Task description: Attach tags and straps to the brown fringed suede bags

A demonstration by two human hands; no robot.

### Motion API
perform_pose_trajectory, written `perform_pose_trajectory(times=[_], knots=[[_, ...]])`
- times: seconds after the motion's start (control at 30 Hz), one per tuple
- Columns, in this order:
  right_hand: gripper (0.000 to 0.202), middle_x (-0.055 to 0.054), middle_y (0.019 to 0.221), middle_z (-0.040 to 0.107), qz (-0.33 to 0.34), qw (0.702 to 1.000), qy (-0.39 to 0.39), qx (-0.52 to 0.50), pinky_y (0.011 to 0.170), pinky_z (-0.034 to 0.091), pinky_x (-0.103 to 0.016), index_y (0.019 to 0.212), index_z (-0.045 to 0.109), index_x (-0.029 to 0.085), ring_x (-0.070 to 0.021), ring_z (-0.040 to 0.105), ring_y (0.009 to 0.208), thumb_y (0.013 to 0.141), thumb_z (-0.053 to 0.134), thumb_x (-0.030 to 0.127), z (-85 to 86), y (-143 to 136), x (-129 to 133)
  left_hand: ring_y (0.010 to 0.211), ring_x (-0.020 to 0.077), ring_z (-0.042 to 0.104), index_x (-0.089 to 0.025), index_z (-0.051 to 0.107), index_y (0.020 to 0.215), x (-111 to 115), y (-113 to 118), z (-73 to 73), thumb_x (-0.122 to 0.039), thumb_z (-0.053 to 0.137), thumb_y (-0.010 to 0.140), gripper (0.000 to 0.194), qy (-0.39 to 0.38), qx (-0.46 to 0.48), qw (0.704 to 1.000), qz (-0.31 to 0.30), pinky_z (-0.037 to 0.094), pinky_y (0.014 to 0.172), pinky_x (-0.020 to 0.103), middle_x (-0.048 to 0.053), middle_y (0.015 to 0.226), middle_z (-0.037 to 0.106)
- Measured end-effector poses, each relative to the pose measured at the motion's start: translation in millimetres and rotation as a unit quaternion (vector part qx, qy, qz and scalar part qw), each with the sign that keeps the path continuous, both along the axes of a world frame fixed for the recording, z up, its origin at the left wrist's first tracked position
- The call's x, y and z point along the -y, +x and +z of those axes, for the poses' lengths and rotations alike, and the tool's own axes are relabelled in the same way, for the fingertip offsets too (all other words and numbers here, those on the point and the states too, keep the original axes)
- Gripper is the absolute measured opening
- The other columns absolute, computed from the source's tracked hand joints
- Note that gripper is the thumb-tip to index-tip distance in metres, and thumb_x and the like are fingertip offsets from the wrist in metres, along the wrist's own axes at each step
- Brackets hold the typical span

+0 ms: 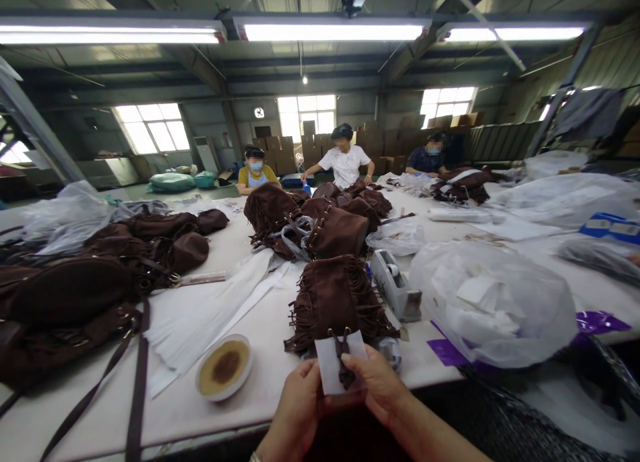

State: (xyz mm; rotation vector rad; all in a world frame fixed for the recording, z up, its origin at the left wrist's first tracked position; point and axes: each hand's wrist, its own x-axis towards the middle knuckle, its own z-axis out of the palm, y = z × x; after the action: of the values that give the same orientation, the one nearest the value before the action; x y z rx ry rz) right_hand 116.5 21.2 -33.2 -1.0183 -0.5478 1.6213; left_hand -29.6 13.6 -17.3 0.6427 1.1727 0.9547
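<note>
A brown fringed bag (330, 292) lies at the table's near edge, its drawstring cord (344, 359) hanging toward me. Under the cord's end is a small white sheet of paper (327, 359). My left hand (300, 392) pinches the sheet's left edge between thumb and fingers. On the other side, my right hand (377, 379) grips the sheet's right edge, with its thumb pressing on the cord. A grey tape dispenser (395, 285) stands to the right of the bag. Left of my hands sits a round white bowl (225, 367) with a yellowish and brown content.
More brown bags (340, 229) are heaped beyond, and others (70, 289) lie at left with straps hanging over the edge. White paper sheets (200, 309) and a large clear plastic bag (490, 295) flank the work spot. Three people (347, 159) sit or stand across the table.
</note>
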Motion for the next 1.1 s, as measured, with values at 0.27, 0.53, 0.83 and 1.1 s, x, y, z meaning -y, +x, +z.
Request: perform_pose_trajectory(times=[0.27, 0.53, 0.83, 1.1], knots=[[0.029, -0.007, 0.078, 0.073, 0.034, 0.897, 0.117, 0.425, 0.071, 0.049, -0.031, 0.086, 0.075, 0.014, -0.0257, 0.065, 0.080, 0.077, 0.062, 0.038, 5.5, 13.1, -8.4, 0.048, 0.0123, 0.049, -0.012, 0.072, 0.089, -18.4, 27.6, -6.3, -0.060, 0.068, 0.074, 0.050, 0.118, -0.151, 0.980, -0.044, 0.039, 0.047, 0.023, -0.002, 0.054, 0.058], [0.034, -0.010, 0.091, 0.070, 0.096, 0.826, 0.218, 0.511, 0.083, 0.047, -0.033, 0.097, 0.075, 0.016, -0.0237, 0.062, 0.089, 0.080, 0.046, 0.019, 8.7, 20.6, -1.9, 0.070, 0.0222, 0.064, -0.011, 0.077, 0.084, -23.2, 29.8, -4.3, -0.042, 0.054, 0.083, 0.038, 0.200, -0.296, 0.929, -0.093, 0.043, 0.060, 0.028, 0.007, 0.075, 0.073], [0.024, -0.010, 0.094, 0.071, -0.011, 0.842, 0.221, 0.492, 0.081, 0.050, -0.033, 0.096, 0.074, 0.019, -0.0243, 0.065, 0.089, 0.088, 0.052, 0.026, 12.7, 13.3, 9.1, 0.069, 0.0218, 0.063, -0.011, 0.076, 0.078, -19.2, 34.9, 5.0, -0.034, 0.054, 0.082, 0.032, 0.209, -0.331, 0.918, -0.062, 0.042, 0.061, 0.028, 0.008, 0.072, 0.073], [0.028, -0.010, 0.100, 0.068, -0.036, 0.787, 0.334, 0.517, 0.088, 0.053, -0.037, 0.113, 0.068, 0.022, -0.0237, 0.064, 0.095, 0.093, 0.049, 0.021, -4.2, 7.5, 25.7, 0.059, 0.0151, 0.052, -0.012, 0.068, 0.066, -16.7, 39.7, -6.6, -0.050, 0.067, 0.069, 0.038, 0.113, -0.147, 0.982, -0.021, 0.037, 0.055, 0.026, 0.002, 0.061, 0.061]])
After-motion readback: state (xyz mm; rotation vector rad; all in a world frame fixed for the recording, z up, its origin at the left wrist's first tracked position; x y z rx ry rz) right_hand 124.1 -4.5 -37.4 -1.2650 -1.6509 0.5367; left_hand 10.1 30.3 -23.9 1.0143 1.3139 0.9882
